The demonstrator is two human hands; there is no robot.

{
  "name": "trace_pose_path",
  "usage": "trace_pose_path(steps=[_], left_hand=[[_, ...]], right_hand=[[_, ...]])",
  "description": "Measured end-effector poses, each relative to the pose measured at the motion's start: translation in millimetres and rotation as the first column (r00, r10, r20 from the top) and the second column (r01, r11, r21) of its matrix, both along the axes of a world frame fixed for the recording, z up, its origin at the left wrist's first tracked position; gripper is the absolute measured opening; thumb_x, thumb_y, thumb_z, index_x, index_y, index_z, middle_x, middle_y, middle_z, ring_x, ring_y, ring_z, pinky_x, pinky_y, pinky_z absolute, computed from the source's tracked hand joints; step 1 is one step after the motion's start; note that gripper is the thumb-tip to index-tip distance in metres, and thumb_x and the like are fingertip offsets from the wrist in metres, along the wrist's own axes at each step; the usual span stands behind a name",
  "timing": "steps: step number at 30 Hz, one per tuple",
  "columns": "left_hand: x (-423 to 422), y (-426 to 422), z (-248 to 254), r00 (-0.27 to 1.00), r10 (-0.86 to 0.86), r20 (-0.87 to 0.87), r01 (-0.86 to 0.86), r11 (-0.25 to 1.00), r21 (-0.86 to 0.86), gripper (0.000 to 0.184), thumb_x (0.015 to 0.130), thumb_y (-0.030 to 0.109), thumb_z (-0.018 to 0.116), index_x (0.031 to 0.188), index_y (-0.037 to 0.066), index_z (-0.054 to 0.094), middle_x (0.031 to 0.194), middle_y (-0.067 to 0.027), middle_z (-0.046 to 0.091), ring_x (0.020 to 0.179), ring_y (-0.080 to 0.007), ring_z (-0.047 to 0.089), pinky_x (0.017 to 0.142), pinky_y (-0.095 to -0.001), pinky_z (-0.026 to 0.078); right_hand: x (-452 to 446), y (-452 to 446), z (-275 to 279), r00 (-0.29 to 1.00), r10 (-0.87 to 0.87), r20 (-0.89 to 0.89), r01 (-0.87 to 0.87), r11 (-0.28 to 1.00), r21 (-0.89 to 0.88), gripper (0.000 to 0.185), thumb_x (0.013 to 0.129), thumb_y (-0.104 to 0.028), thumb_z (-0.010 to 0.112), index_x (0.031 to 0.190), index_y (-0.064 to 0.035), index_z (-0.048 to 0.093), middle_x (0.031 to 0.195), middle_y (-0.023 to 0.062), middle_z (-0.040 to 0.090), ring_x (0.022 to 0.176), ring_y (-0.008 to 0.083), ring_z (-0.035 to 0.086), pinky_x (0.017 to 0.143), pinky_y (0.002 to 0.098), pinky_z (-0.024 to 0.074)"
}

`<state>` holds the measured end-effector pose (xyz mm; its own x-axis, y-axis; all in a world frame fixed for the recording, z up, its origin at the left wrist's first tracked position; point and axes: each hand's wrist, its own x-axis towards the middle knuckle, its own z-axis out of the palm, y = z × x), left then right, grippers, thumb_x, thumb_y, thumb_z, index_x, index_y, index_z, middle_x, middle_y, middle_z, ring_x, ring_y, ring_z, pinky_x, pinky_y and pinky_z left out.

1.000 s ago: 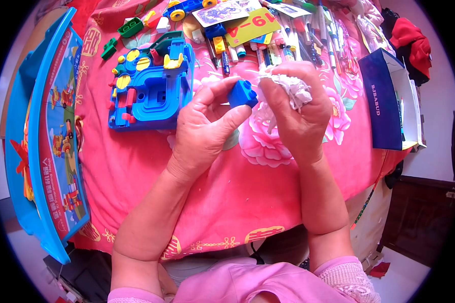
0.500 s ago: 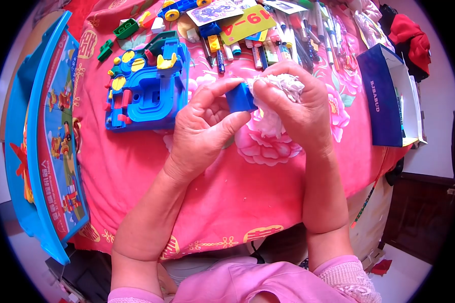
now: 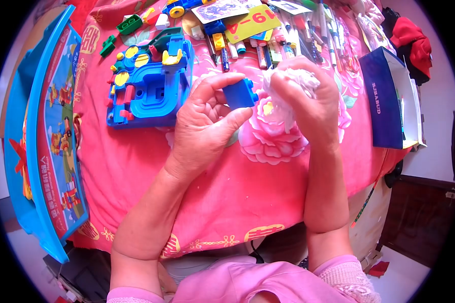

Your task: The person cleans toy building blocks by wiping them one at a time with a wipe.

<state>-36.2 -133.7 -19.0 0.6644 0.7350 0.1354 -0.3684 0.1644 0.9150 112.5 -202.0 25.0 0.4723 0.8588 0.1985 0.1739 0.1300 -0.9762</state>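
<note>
Left hand [image 3: 199,123] angled inward, pinching a small blue plastic studded block [image 3: 239,94] between thumb and fingers above a pink floral tablecloth [image 3: 247,197], right hand [image 3: 316,103] near it, curled around a crumpled white wad [image 3: 299,80], cloth or paper unclear, right fingertips mostly hidden

Right grip [image 3: 313,101] partly hides white wad [image 3: 302,79]; pink shirt [image 3: 222,285] cropped.

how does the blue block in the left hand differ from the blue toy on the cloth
The blue block is small, while the blue toy is far larger. The block is held up in the left hand; the toy sits on the pink cloth. The block shows only blue, whereas the toy also has yellow parts and red parts. Both are mainly blue.
</note>
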Motion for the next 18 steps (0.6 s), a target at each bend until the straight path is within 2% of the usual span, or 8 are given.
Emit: trace_pose_path(steps=[3, 4, 7, 10, 12, 15, 18], left_hand=[[1.1, -2.0, 6.0, 0.999, 0.017, 0.028, -0.015, 0.998, -0.067, 0.041, 0.074, -0.005, 0.064, 0.112, 0.001, 0.048, 0.102, -0.0051, 0.051, 0.095, -0.0125, 0.053, 0.083, -0.0244, 0.046], [1.6, -2.7, 7.0, 0.999, 0.035, 0.037, -0.031, 0.996, -0.089, 0.041, 0.074, -0.005, 0.064, 0.112, 0.001, 0.048, 0.102, -0.0054, 0.052, 0.095, -0.0126, 0.053, 0.084, -0.0248, 0.046], [-1.2, 0.2, 6.0, 1.0, 0.02, -0.004, -0.021, 0.989, -0.148, 0.044, 0.075, -0.003, 0.064, 0.114, 0.001, 0.044, 0.105, -0.0068, 0.053, 0.096, -0.0125, 0.053, 0.084, -0.0249, 0.045], [-2.2, 1.8, 6.2, 1.0, -0.014, 0.012, 0.015, 0.989, -0.15, 0.048, 0.078, -0.001, 0.061, 0.121, 0.001, 0.04, 0.107, -0.0079, 0.053, 0.097, -0.0128, 0.053, 0.084, -0.0243, 0.045], [-0.5, 2.3, 2.0, 0.998, -0.028, 0.063, 0.036, 0.992, -0.124, 0.051, 0.081, 0.001, 0.057, 0.128, 0.002, 0.035, 0.108, -0.009, 0.055, 0.099, -0.0134, 0.053, 0.083, -0.0239, 0.045], [0.3, 1.6, 4.5, 0.993, -0.058, 0.105, 0.08, 0.974, -0.213, 0.053, 0.083, 0.0, 0.053, 0.131, 0.001, 0.031, 0.113, -0.011, 0.053, 0.104, -0.0158, 0.052, 0.086, -0.0272, 0.045], [-0.4, 2.9, 5.0, 0.985, -0.097, 0.144, 0.132, 0.959, -0.251, 0.054, 0.082, -0.001, 0.055, 0.13, 0.0, 0.031, 0.118, -0.0112, 0.049, 0.107, -0.0156, 0.05, 0.092, -0.0292, 0.043]], right_hand=[[0.0, 3.3, -13.0, 0.974, 0.054, 0.22, -0.082, 0.989, 0.121, 0.013, 0.075, -0.008, 0.067, 0.081, 0.0001, 0.059, 0.078, 0.0043, 0.058, 0.071, 0.0109, 0.055, 0.064, 0.0241, 0.0444], [-2.2, 3.7, -9.5, 0.961, 0.089, 0.263, -0.116, 0.989, 0.09, 0.013, 0.073, -0.007, 0.068, 0.081, -0.0001, 0.059, 0.078, 0.0049, 0.058, 0.075, 0.0116, 0.055, 0.066, 0.0246, 0.044], [-4.5, 5.3, -11.3, 0.955, 0.087, 0.284, -0.116, 0.989, 0.087, 0.014, 0.072, -0.007, 0.069, 0.08, -0.0006, 0.06, 0.078, 0.0048, 0.058, 0.074, 0.0118, 0.055, 0.065, 0.0249, 0.0441], [-3.5, 7.2, -15.4, 0.923, 0.059, 0.38, -0.113, 0.986, 0.123, 0.014, 0.072, -0.008, 0.069, 0.08, -0.0012, 0.06, 0.076, 0.0048, 0.058, 0.071, 0.0119, 0.055, 0.063, 0.0248, 0.0441], [-4.8, 6.6, -14.5, 0.94, 0.042, 0.339, -0.086, 0.99, 0.115, 0.014, 0.072, -0.008, 0.069, 0.08, -0.0014, 0.06, 0.075, 0.0049, 0.057, 0.07, 0.012, 0.055, 0.062, 0.0246, 0.044], [-6.9, 6.1, -12.6, 0.951, 0.031, 0.306, -0.064, 0.993, 0.1, 0.014, 0.072, -0.008, 0.069, 0.08, -0.0012, 0.06, 0.074, 0.005, 0.057, 0.067, 0.0114, 0.055, 0.059, 0.0243, 0.0439], [-6.4, 5.8, -14.6, 0.957, 0.008, 0.289, -0.039, 0.994, 0.102, 0.014, 0.073, -0.008, 0.069, 0.08, -0.0009, 0.059, 0.073, 0.005, 0.057, 0.066, 0.0101, 0.055, 0.057, 0.0239, 0.0438]])
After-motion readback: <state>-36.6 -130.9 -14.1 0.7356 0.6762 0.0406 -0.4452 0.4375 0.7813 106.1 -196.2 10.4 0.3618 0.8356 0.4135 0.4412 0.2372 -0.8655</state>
